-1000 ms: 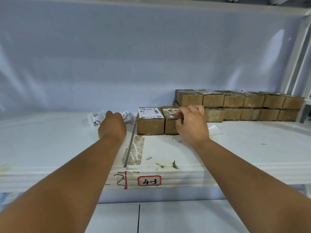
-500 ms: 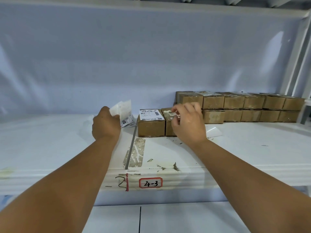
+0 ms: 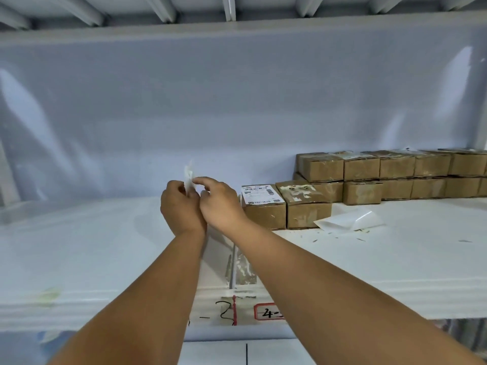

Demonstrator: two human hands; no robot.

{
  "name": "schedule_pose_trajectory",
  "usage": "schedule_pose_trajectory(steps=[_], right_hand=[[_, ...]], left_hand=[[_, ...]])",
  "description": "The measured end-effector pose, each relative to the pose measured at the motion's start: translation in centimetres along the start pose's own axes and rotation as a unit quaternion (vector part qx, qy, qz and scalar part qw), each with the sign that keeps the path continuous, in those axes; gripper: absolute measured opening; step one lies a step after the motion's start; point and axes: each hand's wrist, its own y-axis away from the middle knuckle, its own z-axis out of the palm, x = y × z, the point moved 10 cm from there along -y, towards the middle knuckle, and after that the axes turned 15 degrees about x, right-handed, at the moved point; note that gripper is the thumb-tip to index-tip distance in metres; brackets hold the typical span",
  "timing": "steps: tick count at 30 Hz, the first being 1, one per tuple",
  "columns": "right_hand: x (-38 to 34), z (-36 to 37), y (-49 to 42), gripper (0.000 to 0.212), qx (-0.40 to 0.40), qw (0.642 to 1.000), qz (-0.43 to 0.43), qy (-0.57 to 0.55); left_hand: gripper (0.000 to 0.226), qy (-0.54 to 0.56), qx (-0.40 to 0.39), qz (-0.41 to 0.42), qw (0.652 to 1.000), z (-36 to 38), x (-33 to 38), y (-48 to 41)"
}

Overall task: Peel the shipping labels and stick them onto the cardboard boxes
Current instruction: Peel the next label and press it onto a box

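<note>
My left hand [image 3: 181, 206] and my right hand [image 3: 221, 204] meet above the white shelf [image 3: 369, 259], both pinching a small white shipping label sheet [image 3: 188, 177] that stands on edge between them. Just to the right sits a cardboard box [image 3: 264, 216] with a printed label [image 3: 259, 194] stuck on its top. Beside it stands a second box [image 3: 307, 206] whose top shows torn label remains and no fresh label.
Two rows of several brown boxes [image 3: 395, 175] are stacked at the back right. A curled piece of white backing paper [image 3: 350, 219] lies on the shelf right of the front boxes. A metal seam [image 3: 233, 267] splits the shelf, above a red-framed tag [image 3: 268, 312].
My left hand lifted a label sheet off the pile at the left and carried it rightward. My right hand left the unlabelled box and came over to pinch the sheet.
</note>
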Motion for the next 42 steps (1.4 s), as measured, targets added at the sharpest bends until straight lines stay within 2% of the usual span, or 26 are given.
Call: schedule_pose_trajectory(steps=[2,5,8,11,15,19,22,24,27,29,32,36,39,42], right_hand=[[0.5,0.8,-0.1,0.032,0.001,0.997,0.034,-0.068],[1.3,1.9,-0.3,0.034,-0.011,0.984,0.076,-0.162],[2.3,2.6,-0.6,0.037,-0.026,0.969,0.109,-0.218],[4.2,2.9,-0.7,0.037,-0.014,0.941,0.182,-0.286],[5.6,2.2,-0.8,0.031,0.026,0.921,0.233,-0.311],[5.9,1.9,-0.5,0.034,0.036,0.922,0.243,-0.3],[5.8,1.8,-0.4,0.035,0.04,0.908,0.257,-0.328],[5.8,1.3,-0.4,0.03,0.057,0.926,0.244,-0.282],[5.4,0.1,-0.7,0.031,0.072,0.978,0.172,-0.092],[5.1,0.1,-0.7,0.034,0.067,0.986,0.147,-0.031],[5.2,0.3,-0.7,0.024,0.064,0.986,0.149,-0.022],[5.9,0.8,-0.7,0.017,0.048,0.987,0.152,0.008],[6.5,1.3,-0.7,0.025,0.054,0.984,0.168,-0.007],[6.8,1.3,-0.4,0.02,0.047,0.98,0.19,-0.033]], left_hand=[[0.034,-0.005,0.006,-0.007,1.0,0.0,-0.3,-0.1],[0.044,0.002,0.002,-0.041,0.999,-0.1,-0.8,0.0],[0.046,0.016,-0.027,-0.072,0.997,0.3,-0.8,0.5],[0.042,0.038,-0.06,-0.075,0.995,0.6,0.0,1.1],[0.042,0.012,-0.078,-0.023,0.997,0.6,1.4,1.9],[0.042,-0.003,-0.054,0.005,0.999,-0.1,2.0,1.8],[0.041,-0.012,-0.039,0.008,0.999,-0.5,2.1,1.6],[0.041,-0.023,-0.045,0.011,0.999,-0.3,1.9,1.6],[0.034,-0.042,-0.05,0.035,0.997,0.0,1.7,1.6],[0.028,-0.047,-0.04,0.021,0.998,-0.2,1.2,1.3],[0.029,-0.036,-0.006,-0.085,0.996,-1.1,-0.5,0.7],[0.034,0.033,0.055,-0.235,0.97,-2.5,-2.6,0.3],[0.029,0.097,0.119,-0.286,0.946,-4.0,-3.0,0.0],[0.015,0.139,0.168,-0.286,0.933,-5.3,-2.6,-0.3]])
